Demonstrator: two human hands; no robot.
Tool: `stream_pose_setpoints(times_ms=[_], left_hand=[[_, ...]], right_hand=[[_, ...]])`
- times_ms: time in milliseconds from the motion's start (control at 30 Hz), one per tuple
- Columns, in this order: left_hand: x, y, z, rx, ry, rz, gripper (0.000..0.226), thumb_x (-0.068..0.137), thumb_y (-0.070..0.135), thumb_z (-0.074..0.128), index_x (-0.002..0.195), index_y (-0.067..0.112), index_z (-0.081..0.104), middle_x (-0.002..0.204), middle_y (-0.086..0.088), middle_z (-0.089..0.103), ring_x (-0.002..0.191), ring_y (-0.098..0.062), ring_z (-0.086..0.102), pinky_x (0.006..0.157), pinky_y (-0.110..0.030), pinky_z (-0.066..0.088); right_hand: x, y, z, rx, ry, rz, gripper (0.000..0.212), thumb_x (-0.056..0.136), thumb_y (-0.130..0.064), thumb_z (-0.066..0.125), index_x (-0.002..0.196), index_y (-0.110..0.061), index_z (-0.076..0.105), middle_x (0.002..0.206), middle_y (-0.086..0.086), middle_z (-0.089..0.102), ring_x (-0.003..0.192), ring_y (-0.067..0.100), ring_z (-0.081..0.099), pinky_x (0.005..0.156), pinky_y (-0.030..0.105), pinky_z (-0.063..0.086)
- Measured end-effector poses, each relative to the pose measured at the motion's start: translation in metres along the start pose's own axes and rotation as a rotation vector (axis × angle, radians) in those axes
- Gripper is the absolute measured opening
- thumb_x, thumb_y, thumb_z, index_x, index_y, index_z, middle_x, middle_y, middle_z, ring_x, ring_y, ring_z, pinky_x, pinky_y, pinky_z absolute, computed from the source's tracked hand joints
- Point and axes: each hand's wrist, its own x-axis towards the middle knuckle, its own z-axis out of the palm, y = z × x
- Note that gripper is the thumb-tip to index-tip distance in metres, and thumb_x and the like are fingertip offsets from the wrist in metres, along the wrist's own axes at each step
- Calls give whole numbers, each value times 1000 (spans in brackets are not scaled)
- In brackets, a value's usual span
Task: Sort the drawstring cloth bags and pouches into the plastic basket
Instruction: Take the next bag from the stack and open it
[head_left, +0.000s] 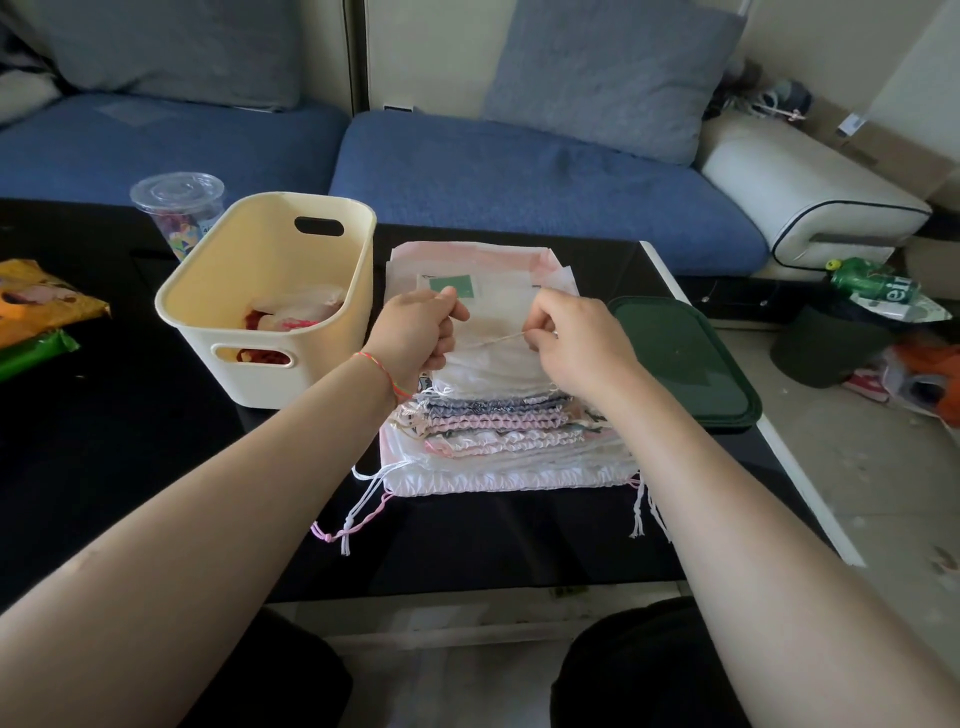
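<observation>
Black table (156, 467): cup (176, 208) behind basket (208, 291)

Matt cream plastic basket (218, 291), soft gathered cloth bags (498, 447), glossy black table (156, 467).

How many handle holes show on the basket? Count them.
2 on the basket: one in the far wall, one in the near wall. Its other walls show none.
</observation>
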Motion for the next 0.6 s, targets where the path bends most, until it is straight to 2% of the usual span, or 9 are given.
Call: stream_pose_setpoints(times_ms=[67, 133, 233, 300, 333, 400, 500, 533, 600], left_hand=[[2, -1, -2, 166, 90, 46, 22, 94, 20, 54, 72, 14, 56, 47, 5, 39, 45, -15, 34, 43, -19, 27], [3, 1, -8, 439, 193, 115, 10, 84, 25, 59, 80, 16, 58, 67, 0, 53, 61, -24, 49, 57, -27, 42], [0, -1, -15, 855, 232, 144, 37, 87, 22, 55, 122, 13, 47, 105, -6, 55, 93, -27, 53, 80, -34, 43], [-4, -3, -15, 1029, 238, 243, 46, 86, 18, 52, 131, 15, 41, 116, -11, 47, 102, -31, 48, 85, -36, 41], [-5, -5, -13, 1098, 251, 322, 44, 86, 17, 52, 130, 16, 46, 119, -11, 46, 108, -31, 45, 88, -38, 42], [-7, -4, -8, 1170, 286, 485, 30, 84, 21, 50, 111, 15, 63, 114, -11, 52, 108, -32, 47, 87, -40, 44], [-15, 2, 3, 1156, 255, 516, 32, 75, 36, 39, 69, 15, 62, 74, -6, 60, 75, -32, 57, 62, -32, 43], [-19, 2, 6, 1171, 242, 499, 35, 73, 39, 37, 62, 13, 59, 63, -5, 57, 67, -31, 55, 56, -29, 40], [-23, 0, 10, 1230, 214, 484, 43, 79, 44, 43, 62, 10, 63, 62, -5, 60, 67, -29, 57, 56, -30, 46]], right_hand=[[-1, 1, 1, 53, -63, 35, 7, 95, -19, 56, 89, -20, 56, 85, -4, 62, 80, 21, 60, 70, 38, 52], [-2, 1, -2, 131, -120, 62, 5, 95, -22, 54, 92, -19, 58, 86, -4, 62, 81, 19, 60, 70, 35, 49], [-4, -2, -9, 231, -169, 73, 13, 94, -30, 55, 94, -21, 64, 87, -11, 61, 82, 11, 58, 63, 27, 43], [-5, -6, -12, 205, -200, 47, 18, 88, -41, 65, 93, -24, 68, 88, -16, 60, 83, 5, 56, 64, 24, 41], [-5, -7, -12, 173, -221, 32, 21, 84, -44, 71, 93, -25, 70, 87, -19, 59, 85, 4, 55, 64, 22, 41], [-5, -9, -12, 113, -246, 17, 25, 80, -42, 77, 97, -24, 72, 83, -22, 54, 88, 7, 55, 63, 17, 38], [-3, -10, -8, 9, -164, -16, 21, 87, -35, 71, 100, -19, 73, 82, -13, 57, 86, 13, 55, 59, 24, 39], [-2, -10, -7, -13, -123, -25, 19, 89, -32, 67, 99, -18, 74, 86, -8, 63, 85, 14, 56, 62, 27, 41], [-1, -9, -5, -11, -77, -31, 18, 92, -27, 61, 99, -17, 75, 96, -2, 70, 88, 18, 61, 70, 31, 49]])
